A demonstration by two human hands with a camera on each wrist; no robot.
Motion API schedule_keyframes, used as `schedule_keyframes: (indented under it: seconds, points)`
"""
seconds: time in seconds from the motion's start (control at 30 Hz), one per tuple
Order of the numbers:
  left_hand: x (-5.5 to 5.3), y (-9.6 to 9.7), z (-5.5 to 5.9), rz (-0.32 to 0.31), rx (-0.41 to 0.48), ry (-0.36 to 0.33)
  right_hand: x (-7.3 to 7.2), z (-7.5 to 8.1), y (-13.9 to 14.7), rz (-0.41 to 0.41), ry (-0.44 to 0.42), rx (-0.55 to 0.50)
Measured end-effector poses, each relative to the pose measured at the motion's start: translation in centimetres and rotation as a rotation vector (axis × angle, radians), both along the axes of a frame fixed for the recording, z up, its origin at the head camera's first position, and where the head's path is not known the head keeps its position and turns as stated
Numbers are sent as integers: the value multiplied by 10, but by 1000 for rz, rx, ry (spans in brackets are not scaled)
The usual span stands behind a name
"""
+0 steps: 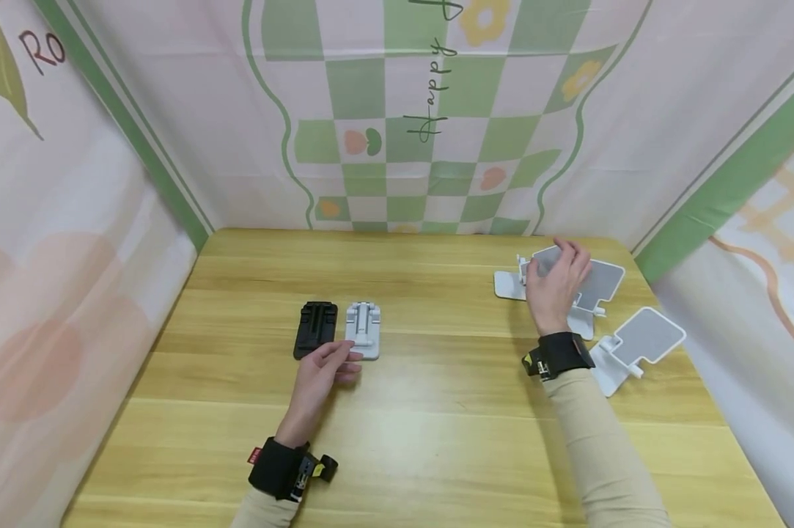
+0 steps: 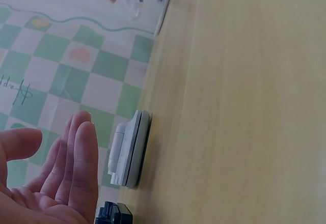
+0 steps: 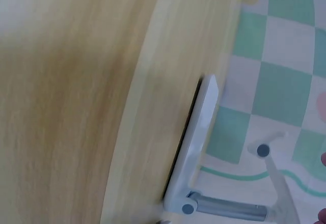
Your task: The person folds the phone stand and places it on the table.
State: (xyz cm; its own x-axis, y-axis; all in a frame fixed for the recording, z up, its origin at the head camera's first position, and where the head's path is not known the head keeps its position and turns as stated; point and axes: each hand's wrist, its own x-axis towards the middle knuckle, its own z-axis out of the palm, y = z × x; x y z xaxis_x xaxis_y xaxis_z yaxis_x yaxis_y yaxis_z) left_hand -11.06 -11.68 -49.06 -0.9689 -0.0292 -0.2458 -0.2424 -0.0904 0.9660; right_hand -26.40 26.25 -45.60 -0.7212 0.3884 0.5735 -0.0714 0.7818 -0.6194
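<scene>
My left hand [image 1: 324, 372] hovers by the near end of a folded white phone stand [image 1: 364, 330]; in the left wrist view its fingers [image 2: 84, 165] are extended and hold nothing. A folded black phone stand [image 1: 314, 328] lies to the left of the white one. At the back right, my right hand [image 1: 558, 290] is over an unfolded white phone stand [image 1: 510, 285] with a grey pad, thumb and fingers spread about its upper plate. The right wrist view shows that stand's base [image 3: 193, 137] and hinged arm [image 3: 232, 207]; only fingertips appear, so contact is unclear.
Two more unfolded white phone stands stand at the right: one with its grey pad [image 1: 601, 282] just behind my right hand, another [image 1: 650, 336] nearer the right edge. The wooden table [image 1: 429, 425] meets a patterned cloth [image 1: 410, 176] at its back edge.
</scene>
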Motion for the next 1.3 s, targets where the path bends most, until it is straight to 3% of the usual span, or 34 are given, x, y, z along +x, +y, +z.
schedule_keyframes:
  seconds: [0.13,0.27,0.63,1.0,1.3]
  points:
    - [1,1,-2,6,4,-2,0,0,5,-44,18,-11]
    - [2,1,-1,13,4,8,-1,-1,8,-55,-17,-65]
    - [2,4,-5,6,16,16,0,-12,8,-79,-245,-424]
    - [3,5,-4,-17,10,23,-1,-18,10,-49,-306,-493]
    - [5,7,-1,-22,25,12,1,-21,9,-48,-243,-443]
